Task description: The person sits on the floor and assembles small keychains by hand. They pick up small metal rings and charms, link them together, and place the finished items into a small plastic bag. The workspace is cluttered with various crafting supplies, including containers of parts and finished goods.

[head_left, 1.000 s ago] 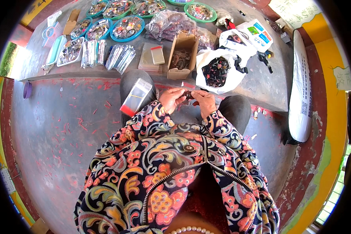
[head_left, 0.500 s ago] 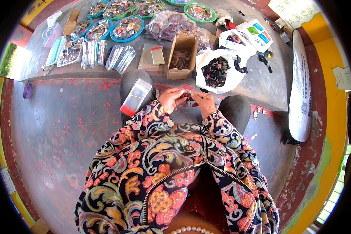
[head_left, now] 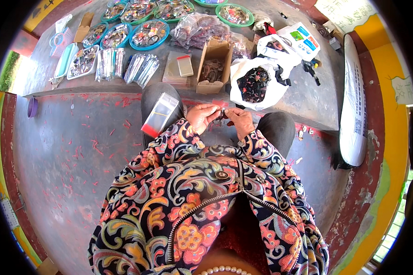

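Both hands meet over the gap between my knees, pinching one small dark-brown item (head_left: 222, 114), too small to name. My left hand (head_left: 200, 118) grips its left side between thumb and fingertips. On its other side, my right hand (head_left: 241, 121) closes with thumb and forefinger. A stack of clear plastic sleeves (head_left: 160, 113) with a red end and a yellow band lies on my left thigh. Just beyond my hands stands an open cardboard box (head_left: 211, 87) with brownish pieces inside. To its right, a white plastic bag (head_left: 273, 98) holds dark hair ties (head_left: 253, 84).
On the raised concrete ledge (head_left: 316, 107) are blue and green baskets (head_left: 146, 46) of packed trinkets, bundled clear packets (head_left: 141, 69), a stack of flat sleeves (head_left: 173, 68) and bagged goods (head_left: 199, 30). A long white package (head_left: 352, 105) stands at right. Red scraps litter the floor.
The small dark item has shifted slightly between my fingertips. My hands stay in nearly the same place, and everything around them is unchanged.
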`<state>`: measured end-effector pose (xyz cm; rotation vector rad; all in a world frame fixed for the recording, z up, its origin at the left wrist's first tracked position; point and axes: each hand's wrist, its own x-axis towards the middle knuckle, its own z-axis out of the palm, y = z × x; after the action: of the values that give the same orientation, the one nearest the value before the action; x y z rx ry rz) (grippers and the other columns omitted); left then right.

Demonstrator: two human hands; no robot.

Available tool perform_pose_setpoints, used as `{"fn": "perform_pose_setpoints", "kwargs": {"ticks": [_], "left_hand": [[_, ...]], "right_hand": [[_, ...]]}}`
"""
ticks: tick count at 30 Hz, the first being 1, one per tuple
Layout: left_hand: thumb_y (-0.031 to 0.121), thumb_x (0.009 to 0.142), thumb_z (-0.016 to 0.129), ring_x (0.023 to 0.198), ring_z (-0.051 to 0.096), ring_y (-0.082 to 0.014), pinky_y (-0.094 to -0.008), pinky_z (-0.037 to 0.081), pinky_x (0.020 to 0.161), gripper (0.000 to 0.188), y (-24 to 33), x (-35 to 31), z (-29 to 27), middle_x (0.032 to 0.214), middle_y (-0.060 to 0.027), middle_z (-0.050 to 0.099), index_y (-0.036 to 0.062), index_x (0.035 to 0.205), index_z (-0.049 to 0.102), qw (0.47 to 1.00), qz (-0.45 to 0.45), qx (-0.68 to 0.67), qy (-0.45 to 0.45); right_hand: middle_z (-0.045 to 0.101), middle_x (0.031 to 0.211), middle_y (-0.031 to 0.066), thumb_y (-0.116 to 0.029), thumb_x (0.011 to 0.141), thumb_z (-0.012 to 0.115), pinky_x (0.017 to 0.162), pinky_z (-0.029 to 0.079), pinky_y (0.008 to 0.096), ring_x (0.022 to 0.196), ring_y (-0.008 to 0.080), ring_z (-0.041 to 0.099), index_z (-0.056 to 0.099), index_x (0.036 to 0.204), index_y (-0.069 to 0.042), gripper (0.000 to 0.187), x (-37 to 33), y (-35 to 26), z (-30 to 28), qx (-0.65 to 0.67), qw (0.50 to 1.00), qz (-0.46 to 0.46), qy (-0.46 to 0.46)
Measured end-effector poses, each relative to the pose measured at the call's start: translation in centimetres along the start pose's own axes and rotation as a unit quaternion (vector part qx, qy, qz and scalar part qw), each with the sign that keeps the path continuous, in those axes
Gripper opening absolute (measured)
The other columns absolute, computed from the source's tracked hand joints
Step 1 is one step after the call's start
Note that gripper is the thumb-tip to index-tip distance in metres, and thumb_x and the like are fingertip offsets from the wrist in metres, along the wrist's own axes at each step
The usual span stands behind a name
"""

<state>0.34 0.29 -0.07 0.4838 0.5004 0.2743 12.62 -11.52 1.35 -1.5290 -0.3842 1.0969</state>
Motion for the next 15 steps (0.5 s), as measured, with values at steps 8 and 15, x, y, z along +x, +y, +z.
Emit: {"fn": "perform_pose_setpoints", "kwargs": {"ticks": [8,15], "left_hand": [[0.005,0.084,0.048,0.088,0.057,-0.0175,-0.0238,0.048,0.079,0.017,0.0,0.1,0.0,0.098,-0.0124,0.057,-0.005,0.096,0.056,1.0,0.003,0.003,-0.018],[0.005,0.084,0.048,0.088,0.057,-0.0186,-0.0257,0.049,0.078,0.015,0.4,-0.4,0.7,0.098,-0.0132,0.057,-0.004,0.094,0.056,0.999,-0.023,-0.007,-0.028]], "right_hand": [[0.059,0.073,-0.0006,-0.018,0.078,0.061,0.051,0.04,0.0202,0.063,0.0067,0.051,0.063,0.08,-0.004,0.015,-0.5,-1.2,0.6,0.018,1.0,0.009,0.02],[0.06,0.072,-0.0011,-0.021,0.077,0.063,0.053,0.038,0.0211,0.063,0.0069,0.05,0.063,0.079,-0.005,0.016,-0.2,-0.6,0.2,0.106,0.994,0.025,0.027]]}}
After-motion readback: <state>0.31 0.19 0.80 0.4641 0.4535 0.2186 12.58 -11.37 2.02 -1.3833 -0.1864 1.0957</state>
